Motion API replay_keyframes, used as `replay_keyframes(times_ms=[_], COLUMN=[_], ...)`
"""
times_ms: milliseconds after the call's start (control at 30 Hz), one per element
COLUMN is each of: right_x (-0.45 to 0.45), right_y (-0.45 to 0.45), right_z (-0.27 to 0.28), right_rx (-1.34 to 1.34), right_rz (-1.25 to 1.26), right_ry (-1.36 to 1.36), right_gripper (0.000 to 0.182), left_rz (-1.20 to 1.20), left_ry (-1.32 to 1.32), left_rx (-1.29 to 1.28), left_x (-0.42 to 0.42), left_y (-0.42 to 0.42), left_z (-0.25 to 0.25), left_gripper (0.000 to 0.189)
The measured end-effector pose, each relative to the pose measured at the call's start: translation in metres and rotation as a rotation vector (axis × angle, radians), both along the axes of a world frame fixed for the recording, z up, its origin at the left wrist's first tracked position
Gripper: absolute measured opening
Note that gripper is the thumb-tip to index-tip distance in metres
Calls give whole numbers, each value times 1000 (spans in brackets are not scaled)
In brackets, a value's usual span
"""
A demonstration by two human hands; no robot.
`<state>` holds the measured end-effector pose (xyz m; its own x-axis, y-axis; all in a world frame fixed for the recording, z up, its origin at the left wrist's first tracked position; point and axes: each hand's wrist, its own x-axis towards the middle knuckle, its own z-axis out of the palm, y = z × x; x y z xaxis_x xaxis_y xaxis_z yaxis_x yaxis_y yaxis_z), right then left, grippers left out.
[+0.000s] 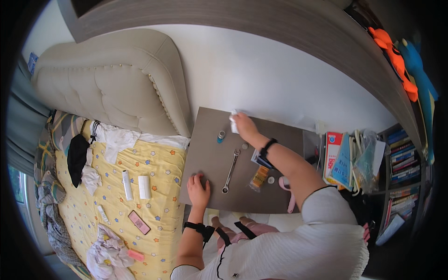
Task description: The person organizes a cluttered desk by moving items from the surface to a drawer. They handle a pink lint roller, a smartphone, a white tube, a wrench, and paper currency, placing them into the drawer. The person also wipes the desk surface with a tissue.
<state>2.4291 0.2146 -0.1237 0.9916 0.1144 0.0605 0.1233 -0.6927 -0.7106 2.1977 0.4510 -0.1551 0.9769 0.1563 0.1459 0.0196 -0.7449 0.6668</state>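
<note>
My right hand [245,126] grips a white tissue or cloth [234,129] against the far part of a brown-grey tabletop [210,161]. Palm down near the table's left front edge, my left hand [198,190] rests with its fingers slightly apart and nothing in it. Left of the right hand is a small glass bottle [220,137] with blue-green contents. A combination wrench [231,171] lies mid-table, with a small round grey item [245,145] just beyond its upper end. Under my right forearm are an orange-yellow packet [259,177] and a small white disc [271,180].
On the left, a bed [168,224] with a star-patterned sheet holds a white roll [144,187], a phone [139,222] and clothes. A pink strap-like item [290,199] hangs at the table's right edge. Books [336,161] and a bookshelf [402,182] stand right; a shelf [227,17] runs overhead.
</note>
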Motion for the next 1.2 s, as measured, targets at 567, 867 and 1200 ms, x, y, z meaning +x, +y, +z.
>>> replay_keyframes(times_ms=[567, 867, 1200], right_x=[12, -53, -67], right_y=[-108, -218, -297], right_z=[-51, -67, -94], right_rx=[-793, -523, -339], right_rz=[428, -172, -827], right_ry=[-575, -208, -325], right_gripper=[12, 17, 23], left_rz=[-33, -31, -98], left_ry=[50, 76, 35], left_rx=[95, 77, 97], left_x=[17, 17, 20], left_y=[-21, -24, -30], left_z=[12, 13, 5], left_gripper=[62, 63, 66])
